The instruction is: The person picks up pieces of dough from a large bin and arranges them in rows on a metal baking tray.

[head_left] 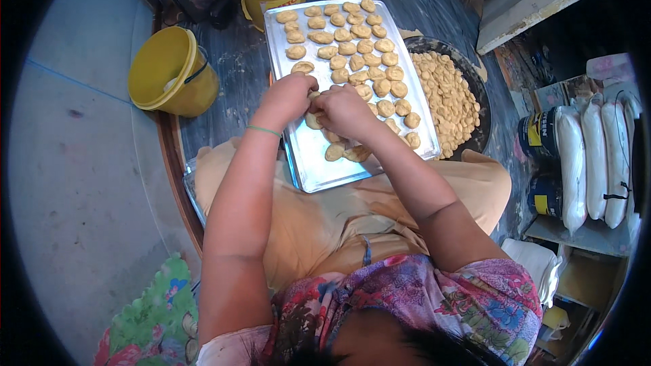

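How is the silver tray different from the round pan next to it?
The silver tray has straight sides, but the round pan is curved. The tray is shiny, while the pan is dark. On the tray, the tan lumps are mostly spread out; in the pan they're heaped together. The left hand and right hand are over the tray, not the pan. Both hold tan lumps.

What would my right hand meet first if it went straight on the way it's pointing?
Most likely your left hand, beside the right hand above the metal tray, though depth is unclear and a dough piece there might come first.
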The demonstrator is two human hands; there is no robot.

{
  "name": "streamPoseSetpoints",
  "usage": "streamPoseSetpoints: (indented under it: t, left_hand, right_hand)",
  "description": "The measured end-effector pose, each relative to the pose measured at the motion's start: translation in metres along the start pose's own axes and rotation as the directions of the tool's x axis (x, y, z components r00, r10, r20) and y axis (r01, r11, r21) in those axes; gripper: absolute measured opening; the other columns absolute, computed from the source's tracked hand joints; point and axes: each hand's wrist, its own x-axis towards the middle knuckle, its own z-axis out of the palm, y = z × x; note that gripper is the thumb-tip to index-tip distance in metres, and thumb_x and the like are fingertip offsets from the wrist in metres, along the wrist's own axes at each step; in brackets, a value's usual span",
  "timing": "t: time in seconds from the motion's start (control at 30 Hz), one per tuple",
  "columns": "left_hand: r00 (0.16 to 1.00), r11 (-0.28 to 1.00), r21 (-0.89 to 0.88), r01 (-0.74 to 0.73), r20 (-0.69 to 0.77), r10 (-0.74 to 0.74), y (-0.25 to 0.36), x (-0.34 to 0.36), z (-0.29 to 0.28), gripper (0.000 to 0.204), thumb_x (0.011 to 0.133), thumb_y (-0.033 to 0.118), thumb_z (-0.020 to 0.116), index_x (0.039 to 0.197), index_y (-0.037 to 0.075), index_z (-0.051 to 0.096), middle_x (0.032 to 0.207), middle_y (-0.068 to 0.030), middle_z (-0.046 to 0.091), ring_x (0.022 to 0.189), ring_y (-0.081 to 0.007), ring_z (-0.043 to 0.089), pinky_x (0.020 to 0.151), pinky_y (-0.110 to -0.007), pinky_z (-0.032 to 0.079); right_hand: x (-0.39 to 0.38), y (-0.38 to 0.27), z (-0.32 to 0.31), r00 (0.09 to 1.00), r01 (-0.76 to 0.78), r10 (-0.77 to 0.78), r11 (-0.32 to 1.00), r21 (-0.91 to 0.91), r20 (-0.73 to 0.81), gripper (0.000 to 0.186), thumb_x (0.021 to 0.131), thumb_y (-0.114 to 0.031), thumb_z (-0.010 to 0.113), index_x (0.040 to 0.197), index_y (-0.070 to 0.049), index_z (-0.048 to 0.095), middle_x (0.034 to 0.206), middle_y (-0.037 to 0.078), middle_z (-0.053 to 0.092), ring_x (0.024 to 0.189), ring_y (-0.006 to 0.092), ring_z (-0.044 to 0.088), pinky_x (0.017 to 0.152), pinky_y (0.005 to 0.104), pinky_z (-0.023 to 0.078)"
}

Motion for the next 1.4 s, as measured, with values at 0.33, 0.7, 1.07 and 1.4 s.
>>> streamPoseSetpoints:
  t: [0.33, 0.7, 1.07, 1.4]
  left_hand:
    - [1.0, 0.996, -0.09, 0.02, -0.023, -0.022, -0.001, -0.01, -0.008, 0.024, 0.072, 0.002, 0.06, 0.095, 0.005, 0.065, 0.097, -0.016, 0.063, 0.093, -0.0332, 0.061, 0.08, -0.039, 0.048]
    - [0.998, 0.993, -0.115, -0.023, 0.051, 0.029, 0.009, -0.026, -0.019, 0.019, 0.07, 0.004, 0.063, 0.088, 0.002, 0.064, 0.088, -0.0157, 0.064, 0.083, -0.0302, 0.062, 0.074, -0.037, 0.049]
    - [0.972, 0.985, -0.16, -0.057, 0.217, 0.092, 0.009, -0.034, -0.016, 0.016, 0.07, 0.009, 0.066, 0.083, 0.001, 0.065, 0.079, -0.0137, 0.066, 0.075, -0.027, 0.064, 0.067, -0.035, 0.049]
    - [0.883, 0.987, 0.064, -0.149, 0.457, 0.104, 0.044, -0.065, 0.009, 0.024, 0.064, 0.014, 0.069, 0.086, 0.007, 0.061, 0.083, -0.0132, 0.065, 0.08, -0.0317, 0.063, 0.069, -0.04, 0.049]
  right_hand:
    - [-0.029, -0.006, 0.001, 0.999, -0.024, 0.025, 0.999, -0.039, 0.03, 0.017, 0.071, -0.013, 0.065, 0.087, -0.009, 0.068, 0.08, 0.008, 0.066, 0.08, 0.0268, 0.06, 0.077, 0.0392, 0.045]
    - [-0.062, -0.022, -0.004, 1.0, 0.003, -0.004, 1.0, 0.014, 0.022, 0.019, 0.069, -0.014, 0.067, 0.088, -0.01, 0.067, 0.078, 0.005, 0.063, 0.084, 0.0246, 0.059, 0.08, 0.0375, 0.043]
    - [-0.088, -0.02, -0.028, 0.996, -0.058, 0.056, 0.998, 0.03, 0.065, 0.024, 0.069, -0.015, 0.07, 0.093, -0.011, 0.066, 0.085, 0.006, 0.06, 0.089, 0.0259, 0.057, 0.078, 0.039, 0.043]
    - [-0.101, -0.015, -0.017, 0.997, -0.076, 0.077, 0.996, -0.039, 0.023, 0.026, 0.068, -0.01, 0.068, 0.094, -0.011, 0.066, 0.087, 0.007, 0.061, 0.089, 0.025, 0.058, 0.079, 0.0367, 0.043]
